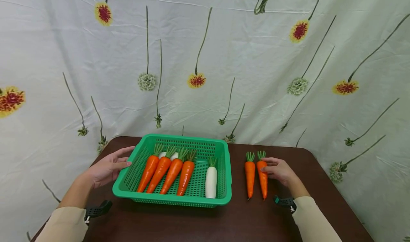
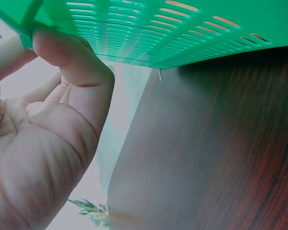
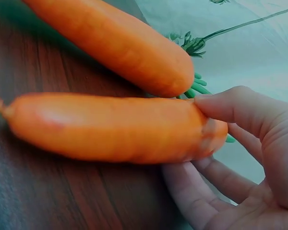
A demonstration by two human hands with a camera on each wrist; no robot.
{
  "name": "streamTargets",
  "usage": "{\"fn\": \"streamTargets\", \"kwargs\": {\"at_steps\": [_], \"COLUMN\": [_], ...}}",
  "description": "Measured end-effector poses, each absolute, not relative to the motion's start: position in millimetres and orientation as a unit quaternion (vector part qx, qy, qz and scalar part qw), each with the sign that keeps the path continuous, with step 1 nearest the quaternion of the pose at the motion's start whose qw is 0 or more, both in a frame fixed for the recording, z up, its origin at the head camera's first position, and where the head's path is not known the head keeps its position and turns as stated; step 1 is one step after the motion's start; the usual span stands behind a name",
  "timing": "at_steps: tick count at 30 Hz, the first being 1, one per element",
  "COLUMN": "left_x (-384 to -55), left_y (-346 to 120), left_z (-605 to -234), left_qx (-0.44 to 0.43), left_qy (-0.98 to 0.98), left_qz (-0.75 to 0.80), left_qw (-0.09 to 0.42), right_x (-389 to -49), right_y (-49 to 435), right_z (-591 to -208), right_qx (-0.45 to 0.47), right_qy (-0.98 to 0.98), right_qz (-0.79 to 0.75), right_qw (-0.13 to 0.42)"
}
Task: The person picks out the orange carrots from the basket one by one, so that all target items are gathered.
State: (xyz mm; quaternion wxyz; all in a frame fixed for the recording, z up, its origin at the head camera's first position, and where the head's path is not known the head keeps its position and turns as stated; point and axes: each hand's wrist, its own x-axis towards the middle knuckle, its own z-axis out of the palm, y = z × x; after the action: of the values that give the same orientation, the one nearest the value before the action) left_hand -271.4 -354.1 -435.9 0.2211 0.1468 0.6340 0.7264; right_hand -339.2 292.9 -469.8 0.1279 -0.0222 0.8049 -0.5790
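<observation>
A green plastic basket [image 1: 173,200] sits on the dark wooden table. My left hand [image 1: 107,167] holds its left rim, and in the left wrist view the thumb [image 2: 62,50] bends against the rim. Several orange carrots [image 1: 163,167] lie side by side in the basket's left part, over something white partly hidden below their tops. A white radish [image 1: 211,182] lies apart at the basket's right. Outside, to the right, two carrots lie on the table. My right hand [image 1: 278,170] pinches the right-hand carrot [image 3: 110,129] near its green top; the other carrot [image 3: 120,45] lies alongside.
The dark brown table [image 1: 192,224] extends in front of the basket and to the right of the carrots. Behind it hangs a pale cloth [image 1: 176,103] printed with flowers. Both wrists carry black straps [image 1: 96,210].
</observation>
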Motion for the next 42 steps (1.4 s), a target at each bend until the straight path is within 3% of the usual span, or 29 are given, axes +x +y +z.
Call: {"fn": "streamTargets", "kwargs": {"at_steps": [42], "left_x": [-273.1], "left_y": [-355.7], "left_z": [-436.9], "left_qx": [0.135], "left_qy": [0.649], "left_qz": [0.716], "left_qw": [0.219], "right_x": [-332.9], "right_y": [288.9], "right_z": [-463.6], "right_qx": [-0.004], "right_qy": [0.848], "right_qz": [-0.517], "right_qw": [0.116]}}
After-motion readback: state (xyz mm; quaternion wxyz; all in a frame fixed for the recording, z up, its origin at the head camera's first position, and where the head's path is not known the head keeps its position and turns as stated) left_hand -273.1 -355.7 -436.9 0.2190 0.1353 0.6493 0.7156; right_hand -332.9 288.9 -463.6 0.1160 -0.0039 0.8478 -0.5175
